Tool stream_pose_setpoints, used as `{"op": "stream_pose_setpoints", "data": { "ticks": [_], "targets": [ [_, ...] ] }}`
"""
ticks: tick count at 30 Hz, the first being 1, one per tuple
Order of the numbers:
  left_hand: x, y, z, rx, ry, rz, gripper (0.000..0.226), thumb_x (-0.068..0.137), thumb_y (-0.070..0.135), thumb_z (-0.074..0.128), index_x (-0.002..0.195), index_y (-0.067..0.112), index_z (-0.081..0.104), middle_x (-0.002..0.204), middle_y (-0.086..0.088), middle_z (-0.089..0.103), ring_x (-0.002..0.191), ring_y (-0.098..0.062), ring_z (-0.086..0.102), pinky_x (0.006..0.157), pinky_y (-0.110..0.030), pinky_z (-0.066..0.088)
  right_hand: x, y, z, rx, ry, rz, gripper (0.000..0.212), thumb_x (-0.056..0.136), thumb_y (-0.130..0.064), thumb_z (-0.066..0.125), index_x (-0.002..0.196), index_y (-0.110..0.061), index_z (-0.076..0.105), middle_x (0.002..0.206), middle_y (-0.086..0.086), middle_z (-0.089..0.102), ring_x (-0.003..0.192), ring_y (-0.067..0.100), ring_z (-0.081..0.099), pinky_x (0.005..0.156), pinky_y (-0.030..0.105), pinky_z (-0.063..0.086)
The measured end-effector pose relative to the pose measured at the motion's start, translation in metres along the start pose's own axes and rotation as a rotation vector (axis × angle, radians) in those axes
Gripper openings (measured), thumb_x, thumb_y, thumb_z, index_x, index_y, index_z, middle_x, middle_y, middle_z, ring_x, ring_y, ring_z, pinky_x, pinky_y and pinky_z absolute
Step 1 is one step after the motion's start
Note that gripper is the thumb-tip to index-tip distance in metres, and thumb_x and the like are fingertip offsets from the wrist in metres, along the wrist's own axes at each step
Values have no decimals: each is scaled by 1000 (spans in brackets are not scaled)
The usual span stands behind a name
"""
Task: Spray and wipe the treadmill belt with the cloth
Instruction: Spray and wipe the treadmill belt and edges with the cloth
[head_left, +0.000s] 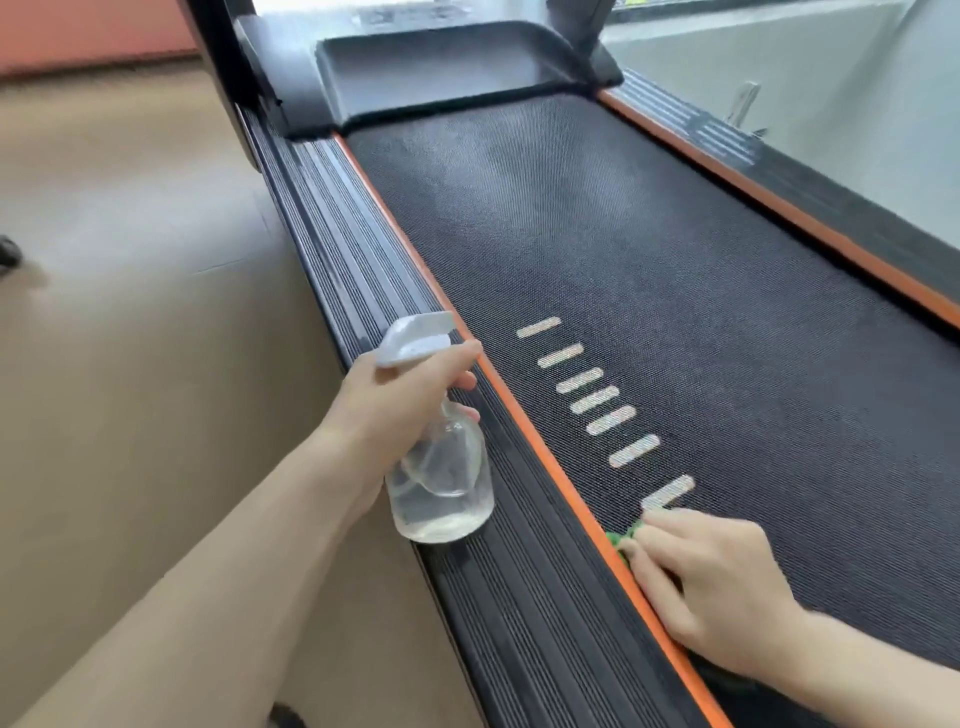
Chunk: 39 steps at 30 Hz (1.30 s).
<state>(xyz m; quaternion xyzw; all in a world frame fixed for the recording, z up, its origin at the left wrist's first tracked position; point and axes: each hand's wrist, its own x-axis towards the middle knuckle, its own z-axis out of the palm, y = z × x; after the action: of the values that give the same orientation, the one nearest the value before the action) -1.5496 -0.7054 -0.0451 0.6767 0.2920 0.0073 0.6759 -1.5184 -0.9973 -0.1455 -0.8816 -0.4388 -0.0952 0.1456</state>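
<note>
Now your left hand (395, 410) grips the clear, light, slippery plastic spray bottle (441, 467) by its neck; at four o'clock, your right hand's (711, 587) flat fingers (670, 525) press the soft green cloth (621, 540) onto the black textured treadmill belt (649, 260).

Spray bottle (440, 470) left of belt (649, 270); cloth (621, 540) on it.

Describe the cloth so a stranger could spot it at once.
Find the black treadmill belt and follow its left orange edge strip toward the near end. There the right hand presses on the cloth, the only green thing in view.
</note>
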Motion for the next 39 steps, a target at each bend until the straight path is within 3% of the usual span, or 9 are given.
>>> {"op": "stream_pose_setpoints", "data": {
  "ticks": [2,7,11,14,22,27,33,36,39],
  "targets": [
    [7,1,-3,-4,-19,-1,16,93,39,80,91,24,76,103,-7,82,82,-29,81,92,-56,64,39,13,15,-47,1,-44,41,101,-36,39,66,-21,52,68,-7,51,64,17,58,50,33,45],
    [17,-8,-15,-5,-105,-17,21,91,38,81,98,18,76,96,-6,82,73,-26,79,75,-39,62,196,38,68,-175,79,218,40,96,-39,42,70,-17,62,78,-1,66,76,29,67,58,32,42],
    [37,-2,-17,-17,-125,-37,21,91,27,82,76,15,77,77,-7,81,61,-23,76,66,-38,66,274,44,83,-216,-5,351,40,99,-39,39,84,-16,68,97,3,70,91,33,66,71,36,40],
    [53,5,-14,-1,-175,-39,24,89,34,84,69,20,80,81,-4,82,73,-28,80,82,-45,65,250,30,76,-211,-1,388,39,98,-39,39,77,-16,63,88,1,67,85,33,66,63,33,35],
    [95,35,-22,63,-283,-232,26,91,45,80,85,20,78,105,-5,84,96,-32,82,91,-47,65,74,-17,23,-55,-52,326,46,103,-39,36,63,-21,50,66,-7,52,60,17,58,45,37,44],
    [143,48,-29,135,-279,-141,30,78,52,84,74,23,82,92,-1,84,104,-40,78,96,-54,64,160,21,46,-32,-9,17,36,99,-31,47,64,-22,46,66,-6,47,59,17,52,46,35,41],
    [165,47,-25,160,-192,-22,25,79,43,88,64,24,81,81,-4,84,91,-37,81,87,-43,63,326,46,95,-159,39,159,35,91,-41,43,73,-20,65,79,-2,65,77,27,67,58,30,32],
    [151,54,-30,161,-177,-5,27,92,36,79,85,10,81,96,-11,84,89,-33,81,72,-35,59,346,41,102,-167,-26,243,31,95,-38,49,80,-19,68,89,-1,67,88,29,67,63,32,33],
    [133,62,-33,165,-168,-28,37,94,37,78,98,-1,77,105,-16,83,87,-36,79,75,-38,58,277,23,86,-44,95,214,35,94,-34,49,64,-18,59,69,-2,59,67,26,65,50,31,38]
  ]
}}
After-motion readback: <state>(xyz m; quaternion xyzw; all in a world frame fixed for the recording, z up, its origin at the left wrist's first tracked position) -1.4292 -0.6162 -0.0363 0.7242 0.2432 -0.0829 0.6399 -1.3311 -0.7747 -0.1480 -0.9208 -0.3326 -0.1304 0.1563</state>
